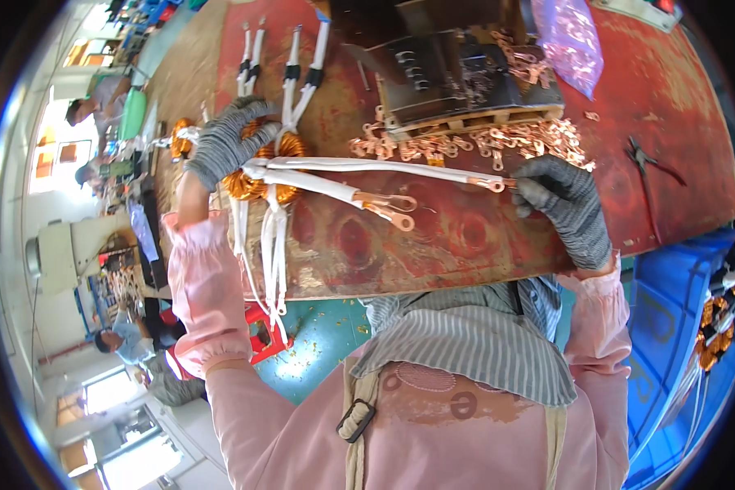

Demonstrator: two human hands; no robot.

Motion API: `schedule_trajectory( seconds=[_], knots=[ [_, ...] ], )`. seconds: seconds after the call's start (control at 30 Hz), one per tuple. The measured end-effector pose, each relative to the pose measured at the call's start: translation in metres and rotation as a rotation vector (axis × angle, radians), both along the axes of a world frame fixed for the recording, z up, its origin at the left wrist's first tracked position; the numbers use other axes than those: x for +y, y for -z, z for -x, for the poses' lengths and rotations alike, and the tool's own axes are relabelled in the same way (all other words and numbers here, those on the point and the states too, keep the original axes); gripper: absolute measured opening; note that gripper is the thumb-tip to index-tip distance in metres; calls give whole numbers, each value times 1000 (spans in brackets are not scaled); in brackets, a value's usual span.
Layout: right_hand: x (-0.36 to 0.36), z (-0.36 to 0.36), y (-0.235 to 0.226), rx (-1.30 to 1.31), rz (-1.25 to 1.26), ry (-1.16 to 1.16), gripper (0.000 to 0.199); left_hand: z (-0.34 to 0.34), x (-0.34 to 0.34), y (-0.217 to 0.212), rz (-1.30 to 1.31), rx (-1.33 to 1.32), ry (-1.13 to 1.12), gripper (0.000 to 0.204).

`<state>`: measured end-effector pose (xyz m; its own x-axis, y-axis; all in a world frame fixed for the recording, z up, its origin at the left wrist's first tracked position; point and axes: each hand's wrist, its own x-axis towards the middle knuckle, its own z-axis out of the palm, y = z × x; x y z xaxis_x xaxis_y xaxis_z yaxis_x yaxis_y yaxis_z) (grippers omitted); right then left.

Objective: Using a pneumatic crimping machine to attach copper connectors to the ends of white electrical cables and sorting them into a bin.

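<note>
Copper-wound coil bundle (292, 147) sits on the left part of the worn red table (335, 265), near its front edge. Left hand (230, 140), grey-gloved, is closed over the windings, likely to anchor the bundle while its leads are handled.

White-sleeved leads fan out from it. The long lead (416, 170) runs straight rightward; right hand (557, 204), also gloved, has fingertips drawn narrow on the copper lug (493, 185) at its end. Grip looks like a light pinch, probably to keep the lead extended; exact finger contact is too small to tell. Just below, 2 bare lugs (402, 220) tip shorter leads, free of either hand. Other leads, with black bands (291, 72), point away; a further group (273, 253) hangs over the front edge.

Farther out: loose lugs (510, 137) heaped before a dark bin (433, 73), presumably for easy reach. Purple bag (570, 45) beside the bin. Pliers (641, 159) lie right, handles apart. Blue crate (657, 318) stands beyond the table's edge.
</note>
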<state>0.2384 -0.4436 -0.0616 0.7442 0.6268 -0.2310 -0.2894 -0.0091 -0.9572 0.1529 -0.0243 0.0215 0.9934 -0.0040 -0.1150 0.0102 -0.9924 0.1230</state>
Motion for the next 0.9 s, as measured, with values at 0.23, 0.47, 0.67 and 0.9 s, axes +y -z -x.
schedule_trajectory(
  seconds=[0.23,0.47,0.67,0.9],
  knots=[
    [4,-13,-8,-89,20,-25,13,21,17,31,-54,-84,-79,40],
    [44,-26,-3,-169,-106,-217,19,63,32,36,-4,-76,-197,37],
    [49,-30,-12,-173,-80,-207,17,15,-77,16,298,-244,-3,36],
    [55,-28,-18,-206,-178,-168,17,-16,-115,41,691,-35,281,31]
  ],
)
